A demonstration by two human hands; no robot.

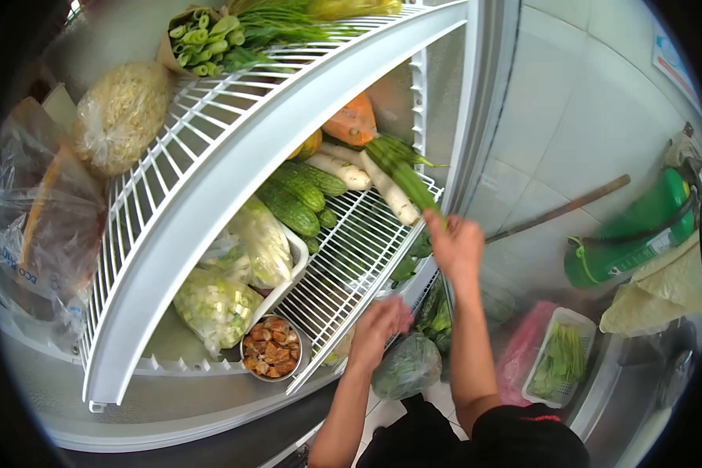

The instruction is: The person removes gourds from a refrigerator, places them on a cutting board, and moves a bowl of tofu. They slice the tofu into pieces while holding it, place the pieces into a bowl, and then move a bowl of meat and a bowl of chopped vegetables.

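Green, long and slender, a vegetable with a streaked surface (402, 175) lay slantwise over the white wire lower shelf (343, 257) of a fridge, its near end in the right hand (456, 242). The right hand's fingers were closed around that end, with no visible gap. The left hand (378, 324), blurred, hovered near the shelf's front edge with its fingers partly curled; whether it held anything could not be told.

Just beside the vegetable, on the lower shelf, lay long white radishes (390, 191), with an orange-fleshed piece of produce (352, 121) behind them. Bumpy green cucumbers (288, 207) were grouped next to the radishes, beside a white plastic tray (297, 253) that bore clear bags of pale chopped vegetables (218, 304). Near the tray's front corner was a round metal bowl of brown chunks (271, 349).

Below the hands was a clear plastic bag of leafy greens (407, 365). Higher up, a white wire upper shelf (203, 117) carried paper-wrapped green stalks (207, 39) and a clear bag of pale, stringy food (125, 117). Outside the fridge, well apart, stood a white perforated basket of green leaves (560, 359), near a green plastic container (636, 234).
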